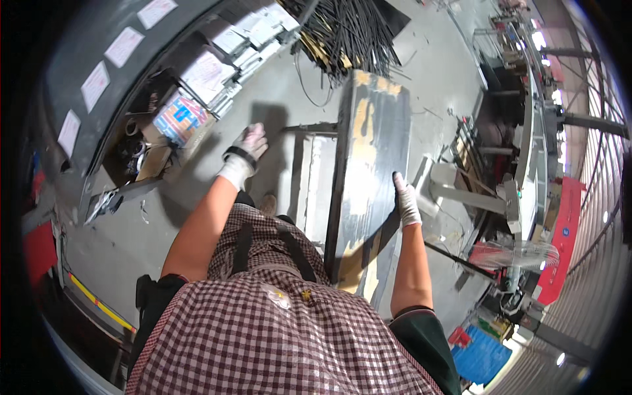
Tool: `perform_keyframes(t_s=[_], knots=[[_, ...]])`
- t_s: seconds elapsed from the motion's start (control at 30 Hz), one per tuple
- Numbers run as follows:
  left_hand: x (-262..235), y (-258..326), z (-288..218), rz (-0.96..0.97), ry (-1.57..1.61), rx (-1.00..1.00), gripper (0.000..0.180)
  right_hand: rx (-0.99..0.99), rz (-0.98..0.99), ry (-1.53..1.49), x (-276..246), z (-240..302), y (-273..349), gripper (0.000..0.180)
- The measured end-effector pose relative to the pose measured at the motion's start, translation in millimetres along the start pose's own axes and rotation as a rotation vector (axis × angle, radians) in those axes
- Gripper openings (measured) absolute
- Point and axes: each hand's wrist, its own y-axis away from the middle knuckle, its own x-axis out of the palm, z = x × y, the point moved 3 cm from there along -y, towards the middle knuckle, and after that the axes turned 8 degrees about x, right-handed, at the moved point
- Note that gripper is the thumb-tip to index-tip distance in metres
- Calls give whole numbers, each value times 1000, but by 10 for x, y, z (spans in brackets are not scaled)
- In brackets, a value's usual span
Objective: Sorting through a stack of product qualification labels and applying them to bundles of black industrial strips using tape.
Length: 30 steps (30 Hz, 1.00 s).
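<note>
A long dark metal sheet (pixel 368 171), blotched with yellow and worn patches, was seen standing on edge and tilted, running from near the person's waist away toward a heap of black rods (pixel 349 33) on the grey concrete floor (pixel 434 59). The right hand (pixel 407 201), in a white glove, was laid flat against the sheet's right-hand edge about halfway along it, with the fingers held straight and pressed together, pointing away from the body; whether the thumb was hooked behind the edge could not be told. The left hand (pixel 247 153), also gloved in white with a dark band at the wrist, was held out to the left, well apart from the sheet, with nothing seen in it and the fingers loosely curled and slightly spread above the floor. A checked apron (pixel 276 329) with dark straps was worn over the body at the lower middle of the view. Beside the sheet's left edge a pale metal frame (pixel 309 178) lay on the floor. To the left, stacks of flat boxes and papers (pixel 217 66) were piled by a dark wall, and a colourful carton (pixel 181 117) lay just beyond the left hand. To the right, a grey metal stand (pixel 461 187) and a red panel (pixel 563 237) were visible near a machine.
</note>
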Motion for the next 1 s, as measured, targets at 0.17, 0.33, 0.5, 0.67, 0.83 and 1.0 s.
perform_keyframes(t_s=[0.17,0.33,0.5,0.67,0.83,1.0], knots=[[192,154,-757,70,-404,124,65,-49,224,104,811,167,551,62],[-931,819,-1419,89,-319,401,47,-127,589,199,1818,192,1303,64],[-2606,1781,-1631,-173,-485,260,40,-180,801,268,2697,292,2198,68],[-2810,2545,-1831,-392,-239,474,53,-1016,311,497,3364,1132,3503,57],[-2367,2975,-2505,-314,-284,628,52,-1055,818,260,4112,1607,4774,50],[-2069,3605,-2889,99,2,443,44,-1092,709,155,4210,1851,5077,33]])
